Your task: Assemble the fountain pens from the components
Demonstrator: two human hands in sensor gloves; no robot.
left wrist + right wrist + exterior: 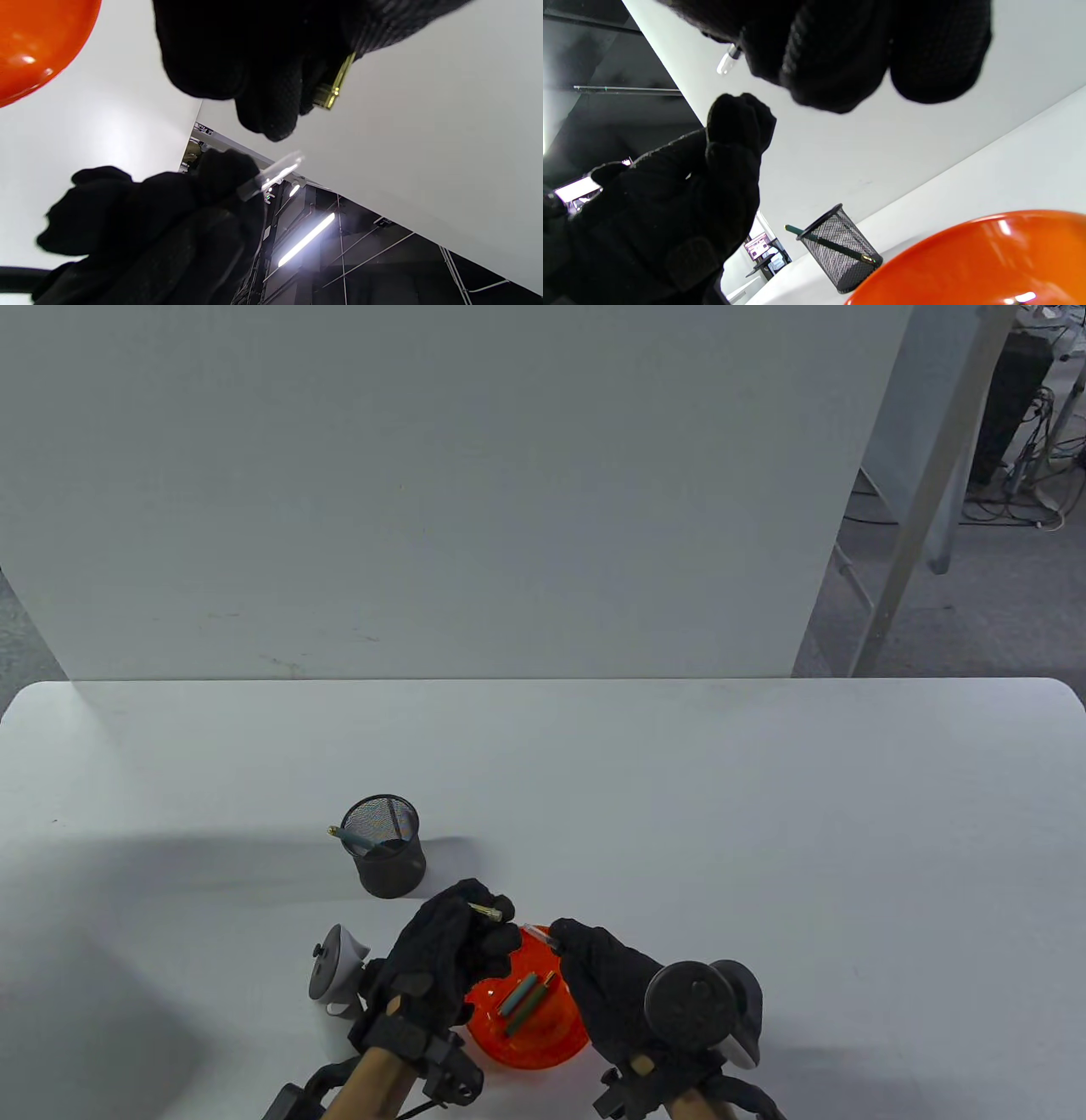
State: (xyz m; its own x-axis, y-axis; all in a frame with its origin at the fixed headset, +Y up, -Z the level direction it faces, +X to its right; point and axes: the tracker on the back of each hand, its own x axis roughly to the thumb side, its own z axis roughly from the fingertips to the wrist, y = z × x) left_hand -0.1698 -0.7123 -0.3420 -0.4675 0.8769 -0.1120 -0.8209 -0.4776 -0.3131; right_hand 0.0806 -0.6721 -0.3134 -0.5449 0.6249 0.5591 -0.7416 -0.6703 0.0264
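My left hand (458, 950) pinches a small gold nib section (485, 910) above the far rim of the orange bowl (492, 1035); it also shows in the left wrist view (333, 87). My right hand (607, 976) pinches a clear ink cartridge (537, 934), its free end pointing toward the left hand; it also shows in the left wrist view (273, 176) and in the right wrist view (726, 62). The two parts are a short gap apart. In the bowl lie green pen parts (524, 1003).
A black mesh pen cup (384, 857) stands beyond the hands with a green pen (356, 841) leaning in it; it also shows in the right wrist view (842, 250). A white partition wall (424, 492) rises behind the white table (764, 831).
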